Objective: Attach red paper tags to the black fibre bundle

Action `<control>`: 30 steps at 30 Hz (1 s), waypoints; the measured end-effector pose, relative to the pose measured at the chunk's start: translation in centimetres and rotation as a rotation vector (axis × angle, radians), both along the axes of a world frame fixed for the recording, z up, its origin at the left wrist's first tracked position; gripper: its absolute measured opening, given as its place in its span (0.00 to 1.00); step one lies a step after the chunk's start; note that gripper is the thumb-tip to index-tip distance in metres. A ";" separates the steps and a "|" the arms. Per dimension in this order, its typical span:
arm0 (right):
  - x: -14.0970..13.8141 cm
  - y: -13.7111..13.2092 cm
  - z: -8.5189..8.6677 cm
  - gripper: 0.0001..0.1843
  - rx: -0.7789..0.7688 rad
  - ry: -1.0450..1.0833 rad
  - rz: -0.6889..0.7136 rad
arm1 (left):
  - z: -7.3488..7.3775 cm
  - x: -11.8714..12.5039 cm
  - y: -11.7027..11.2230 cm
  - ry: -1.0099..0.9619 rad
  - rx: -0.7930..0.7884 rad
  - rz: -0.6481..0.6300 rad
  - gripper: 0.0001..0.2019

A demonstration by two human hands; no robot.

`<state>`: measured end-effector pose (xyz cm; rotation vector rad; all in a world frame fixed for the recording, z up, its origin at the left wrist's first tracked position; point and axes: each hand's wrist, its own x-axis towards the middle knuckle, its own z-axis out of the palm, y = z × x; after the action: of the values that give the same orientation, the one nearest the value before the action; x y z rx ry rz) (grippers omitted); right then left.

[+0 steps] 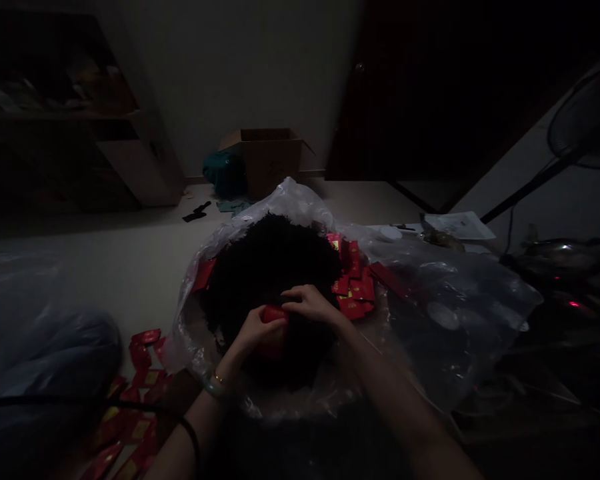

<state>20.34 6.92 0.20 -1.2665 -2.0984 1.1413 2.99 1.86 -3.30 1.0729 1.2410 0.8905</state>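
Observation:
Over a heap of dark, loose leaf-like material (275,260) my two hands meet around a small red packet (274,313). My left hand (256,328), with bangles at the wrist, grips the packet's left side between thumb and fingers. My right hand (307,303) is closed at the packet's upper right; its fingertips hide whatever they pinch. The heap lies in a clear plastic bag (193,333) with its mouth spread wide. More red packets (353,280) rest on the heap's right side, and one red packet (205,273) is at its left.
Several red packets (143,393) are scattered on the floor at lower left. Behind the bag stand a cardboard box (273,160) and a dark green bundle (224,172). Clear plastic sheeting (445,313) spreads to the right, near a fan (585,127). The room is very dark.

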 end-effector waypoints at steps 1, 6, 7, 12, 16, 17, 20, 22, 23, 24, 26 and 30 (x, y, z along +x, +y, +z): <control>0.0 0.0 0.0 0.18 0.007 -0.004 0.000 | 0.0 0.0 0.0 -0.003 0.000 -0.001 0.21; -0.1 -0.2 -0.1 0.17 0.037 -0.026 -0.007 | 0.3 0.0 0.0 0.019 0.008 0.001 0.20; -0.1 -0.2 -0.1 0.16 0.043 -0.024 -0.005 | 0.3 0.0 0.0 0.020 0.006 0.004 0.20; -0.2 -0.2 -0.3 0.16 0.023 -0.004 -0.008 | 0.1 0.1 0.0 0.012 -0.012 0.006 0.19; 0.3 0.0 -0.4 0.20 -0.138 0.071 -0.022 | 0.0 0.0 0.0 -0.020 -0.002 -0.001 0.20; 0.6 0.1 -0.4 0.21 -0.181 0.084 -0.040 | 0.0 -0.1 0.1 -0.024 0.004 0.000 0.21; 1.6 0.4 -0.2 0.25 -0.281 0.109 -0.101 | 0.3 -0.2 0.1 -0.004 0.016 0.013 0.22; 2.0 0.4 -0.1 0.27 -0.308 0.125 -0.091 | 0.3 -0.2 0.2 0.018 0.028 0.035 0.21; 2.1 0.4 -0.2 0.27 -0.304 0.131 -0.066 | 0.3 -0.2 0.2 0.023 0.034 0.044 0.21; 2.0 0.3 -0.2 0.26 -0.286 0.135 -0.038 | 0.3 -0.1 0.2 0.026 0.040 0.048 0.21; 1.7 0.1 -0.5 0.24 -0.226 0.139 -0.014 | 0.2 -0.2 0.2 0.027 0.046 0.038 0.21; 0.8 -0.1 -1.0 0.21 -0.161 0.099 -0.058 | 0.0 -0.3 0.1 0.025 0.047 0.011 0.21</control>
<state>21.10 6.82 -0.80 -1.3050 -1.9176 1.3411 2.70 2.00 -3.34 1.1188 1.2533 0.9205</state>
